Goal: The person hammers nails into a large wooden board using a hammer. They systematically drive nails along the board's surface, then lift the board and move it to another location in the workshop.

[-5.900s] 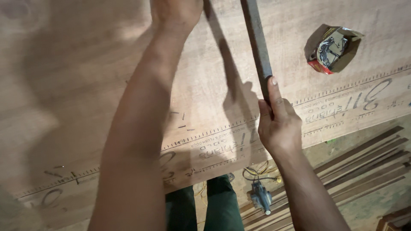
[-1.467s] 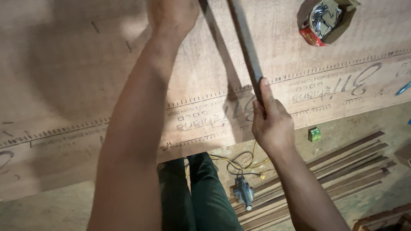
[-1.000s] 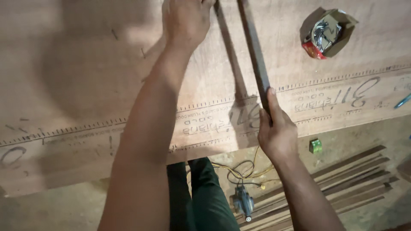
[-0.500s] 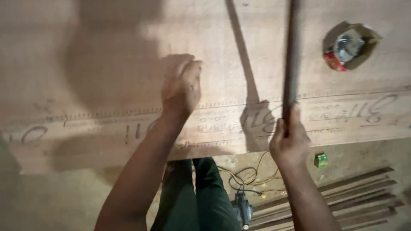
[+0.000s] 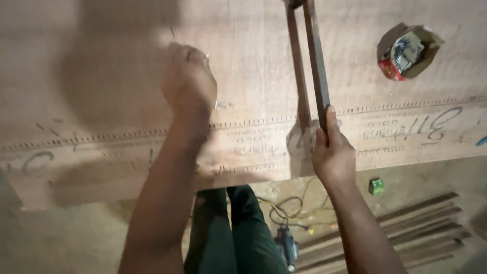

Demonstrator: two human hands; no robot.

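1. Nearest the camera, the person's green trousers (image 5: 238, 233) show below the board's edge, with a small power tool (image 5: 287, 247) and a tangle of yellow and black cable (image 5: 289, 203) lying on the floor beside them
2. To the right on the floor lie several long wooden strips (image 5: 406, 228) side by side, and a small green block (image 5: 376, 186) sits near the board's edge
3. The right hand (image 5: 332, 155) is closed around the near end of a long dark bar (image 5: 315, 56), thumb laid up along it; the bar runs away from the hand across the board to the top of the view (whether it rests flat on the wood or is held just above it, I cannot tell)
4. The big plywood board (image 5: 101, 167) fills most of the view, with printed lettering and a ruled line along its near edge
5. The left hand (image 5: 188, 83) is curled shut on the board, well to the left of the bar, pinching something thin and pale that pokes out at its top (too blurred to name)
6. Farthest off, to the right of the bar, an open cardboard box (image 5: 408, 50) of shiny metal fasteners sits on the board
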